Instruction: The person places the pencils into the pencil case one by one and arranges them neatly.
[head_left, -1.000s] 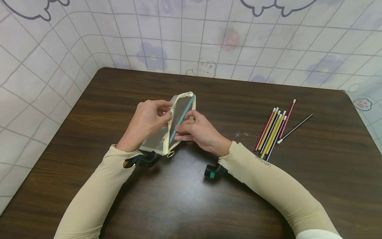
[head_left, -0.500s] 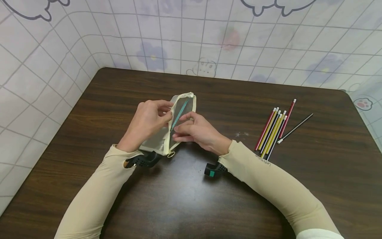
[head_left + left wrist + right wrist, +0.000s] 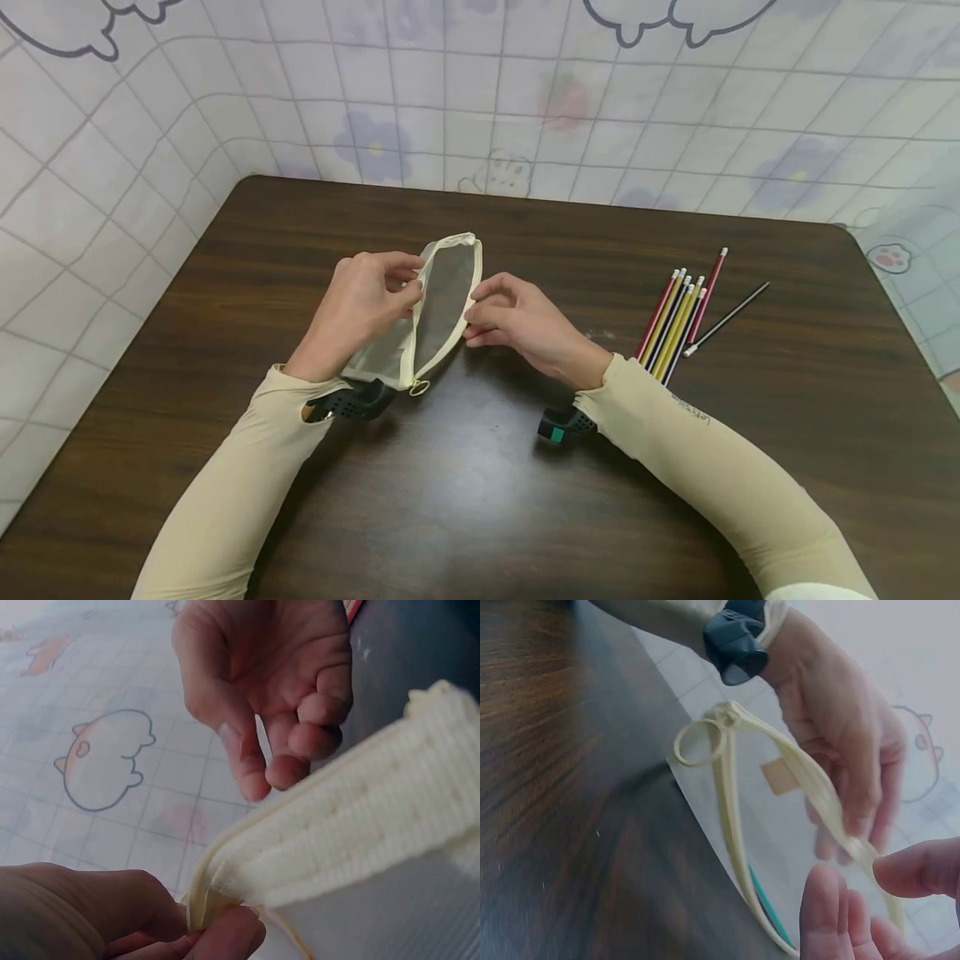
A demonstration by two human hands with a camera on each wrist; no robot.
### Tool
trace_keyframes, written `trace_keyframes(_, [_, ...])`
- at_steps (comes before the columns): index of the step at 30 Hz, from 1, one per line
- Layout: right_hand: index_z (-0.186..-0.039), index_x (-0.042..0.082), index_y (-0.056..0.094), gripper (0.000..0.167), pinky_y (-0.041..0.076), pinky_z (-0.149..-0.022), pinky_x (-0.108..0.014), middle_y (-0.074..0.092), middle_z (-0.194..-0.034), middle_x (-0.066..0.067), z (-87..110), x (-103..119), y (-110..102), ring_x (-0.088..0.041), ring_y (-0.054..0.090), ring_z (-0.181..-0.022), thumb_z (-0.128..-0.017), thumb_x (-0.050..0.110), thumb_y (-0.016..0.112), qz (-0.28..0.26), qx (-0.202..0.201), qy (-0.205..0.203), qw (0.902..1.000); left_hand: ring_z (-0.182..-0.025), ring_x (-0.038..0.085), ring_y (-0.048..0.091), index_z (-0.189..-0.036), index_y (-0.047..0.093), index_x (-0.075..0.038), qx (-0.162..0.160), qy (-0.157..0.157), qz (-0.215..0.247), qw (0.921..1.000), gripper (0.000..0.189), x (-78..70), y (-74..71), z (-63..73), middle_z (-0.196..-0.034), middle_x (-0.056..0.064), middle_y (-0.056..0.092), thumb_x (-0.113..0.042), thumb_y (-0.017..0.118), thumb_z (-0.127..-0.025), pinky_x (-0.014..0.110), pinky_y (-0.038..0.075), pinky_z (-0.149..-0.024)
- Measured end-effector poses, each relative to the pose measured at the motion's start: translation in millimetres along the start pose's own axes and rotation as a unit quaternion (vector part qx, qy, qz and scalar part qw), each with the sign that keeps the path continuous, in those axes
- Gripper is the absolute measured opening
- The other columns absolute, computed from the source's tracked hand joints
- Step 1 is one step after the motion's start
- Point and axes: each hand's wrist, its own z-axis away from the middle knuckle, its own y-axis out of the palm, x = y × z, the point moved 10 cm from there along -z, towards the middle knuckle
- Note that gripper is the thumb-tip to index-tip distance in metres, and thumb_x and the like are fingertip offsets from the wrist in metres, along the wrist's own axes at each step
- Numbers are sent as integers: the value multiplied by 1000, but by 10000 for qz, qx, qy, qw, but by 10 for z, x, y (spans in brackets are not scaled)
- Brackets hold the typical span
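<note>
A translucent pencil pouch point(image 3: 378, 354) with cream zipper edges lies with its mouth spread wide. My left hand point(image 3: 363, 298) pinches the near-left zipper edge between thumb and fingers, as the pouch edge point(image 3: 337, 817) in the left wrist view confirms. Close beside the opposite edge is my right hand point(image 3: 528, 321), its fingers loosely bent and thumb apart, holding nothing. A teal pencil point(image 3: 769, 906) shows by the pouch wall in the right wrist view; in the head view it is hidden. A metal pull ring point(image 3: 419, 387) hangs at the pouch's near end.
Several striped pencils point(image 3: 675, 321) in red, yellow and black lie bunched at the right of the dark wooden table point(image 3: 465, 500). A dark pencil point(image 3: 727, 321) lies askew next to them. A tile-patterned sheet point(image 3: 480, 92) hangs behind the table.
The teal pencil has left my right hand and slid down into the pouch. My right hand has drawn back rightward to the pouch's rim. The left hand keeps its grip.
</note>
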Motion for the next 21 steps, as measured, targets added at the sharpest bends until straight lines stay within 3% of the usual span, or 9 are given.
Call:
trace_keyframes(10, [-114, 7, 55, 20, 59, -83, -29, 65, -96, -5, 191, 186, -374, -21, 66, -87, -95, 6, 64, 184, -440, -221, 9986, -80, 23, 81, -128, 72, -5, 14, 26, 97, 9999, 36, 1, 2, -19, -110, 16, 80, -10, 57, -96, 32, 64, -68])
trace_keyframes(21, [-119, 7, 57, 22, 60, -84, -26, 66, -103, -2, 365, 305, -818, -21, 66, -94, -100, 13, 65, 218, -760, -381, 9961, -76, 22, 80, -128, 71, -5, -3, 48, 141, 9999, 36, 40, -25, -52, -110, 17, 79, -11, 56, -96, 31, 64, -68])
